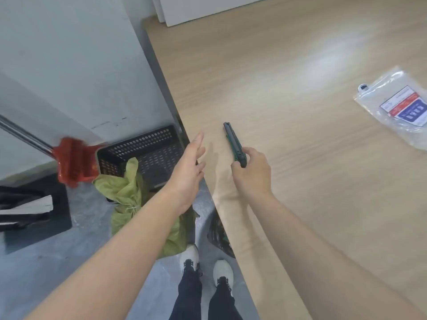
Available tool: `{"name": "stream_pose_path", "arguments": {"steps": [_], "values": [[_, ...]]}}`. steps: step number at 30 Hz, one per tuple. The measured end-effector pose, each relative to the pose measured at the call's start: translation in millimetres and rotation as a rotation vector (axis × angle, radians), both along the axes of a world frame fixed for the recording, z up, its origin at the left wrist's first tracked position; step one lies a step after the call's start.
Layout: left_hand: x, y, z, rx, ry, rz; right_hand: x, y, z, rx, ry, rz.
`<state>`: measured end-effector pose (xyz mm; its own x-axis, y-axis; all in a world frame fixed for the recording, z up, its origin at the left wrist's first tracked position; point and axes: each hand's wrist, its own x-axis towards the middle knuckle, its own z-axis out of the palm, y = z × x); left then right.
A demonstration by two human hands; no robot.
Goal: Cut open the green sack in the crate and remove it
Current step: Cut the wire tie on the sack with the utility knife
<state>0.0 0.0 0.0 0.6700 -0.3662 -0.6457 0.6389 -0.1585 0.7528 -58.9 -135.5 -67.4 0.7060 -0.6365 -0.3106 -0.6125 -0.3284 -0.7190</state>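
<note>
While right hand (251, 175) grips knife (233, 140), left hand (188, 174) spread over table edge (172, 105)

Crumpled, tied green sack (129, 192) in black crate (147, 148)

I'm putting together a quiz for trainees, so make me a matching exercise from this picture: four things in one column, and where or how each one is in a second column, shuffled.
Things
1. knife
2. sack
3. plastic bag
4. left hand

Place or state
A. in the crate on the floor
B. lying on the table, far right
C. held in the right hand
D. open, holding nothing

Pairs: 1-C, 2-A, 3-B, 4-D
</note>
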Motion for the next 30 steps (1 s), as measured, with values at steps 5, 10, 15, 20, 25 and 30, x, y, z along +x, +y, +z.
{"name": "stream_pose_path", "arguments": {"steps": [5,10,15,20,25,30], "values": [[20.1,-1.6,-18.9,-0.023,0.017,-0.036,16.0,2.4,-23.2,-0.161,0.046,-0.033],[30.2,1.5,-34.5,-0.019,0.022,-0.038,30.0,5.7,-32.2,-0.265,0.034,-0.110],[30.4,10.0,-43.0,-0.014,0.005,-0.011,36.5,15.4,-30.4,-0.158,0.086,-0.176],[26.1,23.5,-33.7,0.006,-0.044,0.044,35.3,21.9,-22.5,-0.033,0.255,-0.093],[13.2,51.9,-11.8,0.026,-0.070,0.148,26.1,53.6,-7.6,0.366,-0.004,-0.126],[-0.8,94.9,16.6,0.030,-0.096,0.242,23.5,97.4,19.6,0.764,-0.181,-0.099]]}}
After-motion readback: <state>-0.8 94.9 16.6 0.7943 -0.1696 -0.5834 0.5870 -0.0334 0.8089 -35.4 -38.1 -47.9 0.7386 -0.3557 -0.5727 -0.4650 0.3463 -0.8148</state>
